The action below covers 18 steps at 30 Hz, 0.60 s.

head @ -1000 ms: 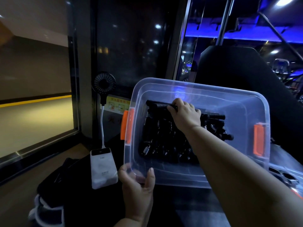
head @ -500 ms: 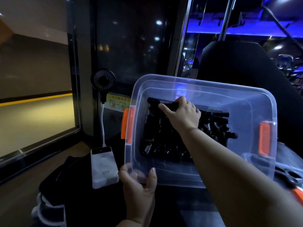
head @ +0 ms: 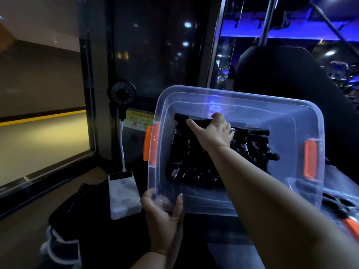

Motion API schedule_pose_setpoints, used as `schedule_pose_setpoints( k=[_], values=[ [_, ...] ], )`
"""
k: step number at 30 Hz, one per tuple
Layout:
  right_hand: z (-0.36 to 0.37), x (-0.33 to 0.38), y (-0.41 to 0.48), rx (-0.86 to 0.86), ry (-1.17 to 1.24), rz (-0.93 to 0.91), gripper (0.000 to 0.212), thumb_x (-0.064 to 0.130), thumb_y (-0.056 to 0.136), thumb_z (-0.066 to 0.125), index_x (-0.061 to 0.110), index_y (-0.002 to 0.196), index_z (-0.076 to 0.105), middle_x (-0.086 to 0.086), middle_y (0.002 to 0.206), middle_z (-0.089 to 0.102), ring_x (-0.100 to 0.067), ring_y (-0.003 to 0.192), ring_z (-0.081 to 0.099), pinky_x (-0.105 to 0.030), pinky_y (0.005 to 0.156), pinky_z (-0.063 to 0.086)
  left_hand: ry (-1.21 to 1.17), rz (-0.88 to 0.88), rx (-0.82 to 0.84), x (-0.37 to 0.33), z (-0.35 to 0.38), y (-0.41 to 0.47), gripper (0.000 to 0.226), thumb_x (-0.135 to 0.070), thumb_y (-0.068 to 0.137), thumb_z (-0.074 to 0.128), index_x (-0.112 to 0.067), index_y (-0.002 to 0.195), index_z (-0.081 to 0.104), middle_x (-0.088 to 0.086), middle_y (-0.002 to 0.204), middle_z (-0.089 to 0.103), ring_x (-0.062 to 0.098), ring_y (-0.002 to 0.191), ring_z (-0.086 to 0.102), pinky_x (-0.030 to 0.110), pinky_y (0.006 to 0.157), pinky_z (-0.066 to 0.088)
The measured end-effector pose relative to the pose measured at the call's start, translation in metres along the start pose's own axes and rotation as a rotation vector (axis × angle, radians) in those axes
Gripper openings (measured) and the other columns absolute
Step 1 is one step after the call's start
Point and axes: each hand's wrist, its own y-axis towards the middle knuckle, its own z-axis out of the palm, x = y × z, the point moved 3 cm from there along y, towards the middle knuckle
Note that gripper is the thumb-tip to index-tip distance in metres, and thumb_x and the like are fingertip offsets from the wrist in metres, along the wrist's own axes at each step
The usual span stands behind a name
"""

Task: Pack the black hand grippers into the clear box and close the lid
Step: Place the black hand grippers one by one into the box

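1. Stuck on the dark panel behind: yellow sticker (head: 138, 121) bearing red characters, too blurred to read; faint print on the white power bank (head: 124, 193) just as illegible.
2. Held tilted toward the camera over the dark tabletop (head: 213, 239): open-topped clear box (head: 242, 101), orange latches (head: 153, 144) at both short ends.
3. Heaped inside it: black hand grippers (head: 194, 162), steel springs glinting.
4. Clamped on the box's near left corner: left hand (head: 165, 220).
5. Reaching in: right hand (head: 213, 131), fingers curled over a handle at the heap's far edge.
6. Near the tabletop's left edge: small fan (head: 122, 94) plugged into the power bank.
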Motion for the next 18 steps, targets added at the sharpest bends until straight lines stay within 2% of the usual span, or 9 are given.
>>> schedule_pose_setpoints(
  k=[3,6,12,16,18],
  values=[
    [-0.009,-0.005,-0.003,0.003,-0.012,-0.008,0.094,0.085,0.063,0.051,0.023,0.131,0.034,-0.007,0.139,0.04,-0.028,0.135,0.027,-0.049,0.114,0.018,0.013,0.001,-0.015,-0.003,-0.001,-0.001,0.058,-0.013,0.074,0.076,-0.019,0.113,0.034,0.001,0.074,0.057,0.006,0.064,0.059,0.009,0.058,0.046],
    [-0.02,-0.011,-0.006,-0.009,-0.001,-0.016,0.093,0.083,0.065,0.052,0.024,0.135,0.032,-0.007,0.141,0.038,-0.027,0.135,0.027,-0.045,0.112,0.023,0.027,0.02,0.002,-0.007,-0.001,0.001,0.056,-0.008,0.074,0.076,-0.012,0.112,0.035,0.003,0.07,0.056,0.009,0.06,0.057,0.008,0.058,0.045],
    [-0.045,-0.03,-0.013,0.021,0.013,-0.033,0.085,0.077,0.071,0.052,0.027,0.136,0.03,-0.004,0.143,0.032,-0.024,0.136,0.022,-0.04,0.11,0.027,0.035,-0.013,0.0,-0.011,0.002,0.0,0.057,-0.006,0.076,0.074,0.0,0.118,0.035,0.002,0.068,0.053,0.013,0.061,0.054,0.006,0.055,0.042],
    [-0.063,-0.046,-0.028,-0.021,0.049,-0.123,0.068,0.07,0.077,0.052,0.026,0.127,0.036,-0.002,0.138,0.035,-0.024,0.133,0.023,-0.042,0.108,0.026,0.062,-0.037,-0.022,-0.012,0.002,-0.001,0.06,-0.014,0.077,0.074,-0.003,0.119,0.034,0.005,0.076,0.056,0.014,0.065,0.056,0.018,0.057,0.042],
    [-0.073,-0.06,-0.039,-0.019,0.003,-0.138,0.066,0.069,0.079,0.05,0.026,0.128,0.036,-0.004,0.14,0.035,-0.024,0.134,0.022,-0.042,0.108,0.025,0.088,-0.031,-0.026,-0.012,0.002,-0.002,0.06,-0.016,0.077,0.074,-0.003,0.12,0.033,0.004,0.077,0.056,0.016,0.066,0.057,0.023,0.06,0.043]
  ],
)
